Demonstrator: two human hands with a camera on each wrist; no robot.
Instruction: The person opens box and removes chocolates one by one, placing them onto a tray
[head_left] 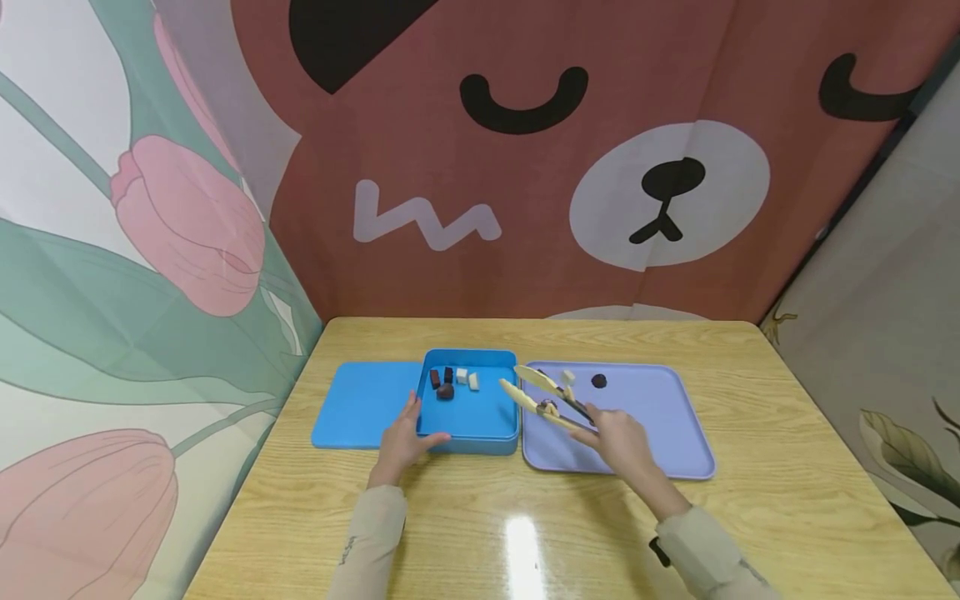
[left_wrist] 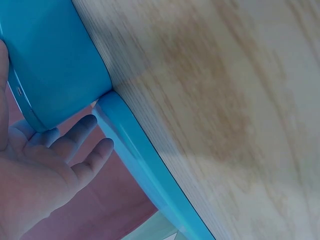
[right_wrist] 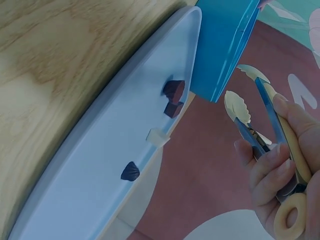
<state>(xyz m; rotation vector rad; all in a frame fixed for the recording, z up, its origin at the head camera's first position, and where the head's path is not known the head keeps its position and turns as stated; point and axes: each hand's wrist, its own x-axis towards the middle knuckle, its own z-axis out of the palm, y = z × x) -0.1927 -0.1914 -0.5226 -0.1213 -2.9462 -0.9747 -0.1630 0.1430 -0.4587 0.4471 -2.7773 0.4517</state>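
My left hand rests at the near left corner of a blue box, thumb along its front and fingers spread along its left side. Inside lie several small pieces like chocolates, including a dark rounded one and a white block. With my right hand I grip cream-tipped tongs above the seam between box and lilac tray. Their tips stand apart with nothing between them. On the tray are a dark shell-shaped piece, a white piece and two dark pieces close together.
A flat blue lid lies on the wooden table, against the left side of the box. Behind the table hangs a curtain with a bear print, and a floral curtain is on the left.
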